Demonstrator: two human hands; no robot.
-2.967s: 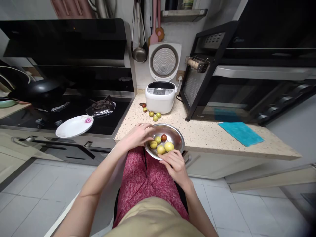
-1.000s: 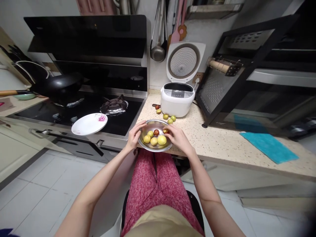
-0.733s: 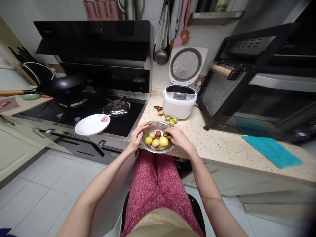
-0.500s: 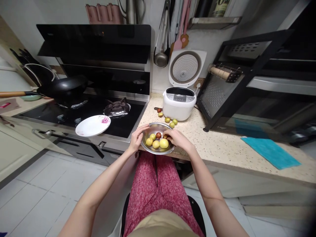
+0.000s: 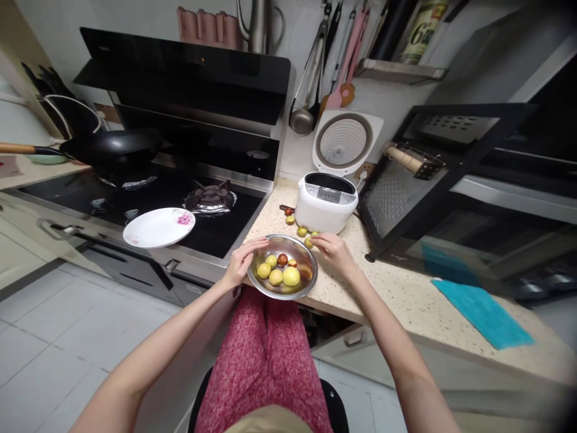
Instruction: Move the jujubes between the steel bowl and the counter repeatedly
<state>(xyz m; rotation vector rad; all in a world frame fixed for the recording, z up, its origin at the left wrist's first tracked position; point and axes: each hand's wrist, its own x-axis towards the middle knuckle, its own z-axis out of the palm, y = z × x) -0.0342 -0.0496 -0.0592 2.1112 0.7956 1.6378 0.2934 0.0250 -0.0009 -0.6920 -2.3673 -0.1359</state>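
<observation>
Left hand [image 5: 241, 264] gripped the steel bowl [image 5: 301, 290] rim, steadying it. Right hand [image 5: 333, 252] pinched a green fruit [image 5: 309, 242] just beyond the far rim.

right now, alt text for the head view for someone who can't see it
Seen from above, a seated person's left hand grips the rim of a metal bowl of small yellow-green and red fruits at a speckled counter's edge. Their right hand reaches for loose fruits before an open white rice cooker. A white plate sits on the stove to the left.
</observation>
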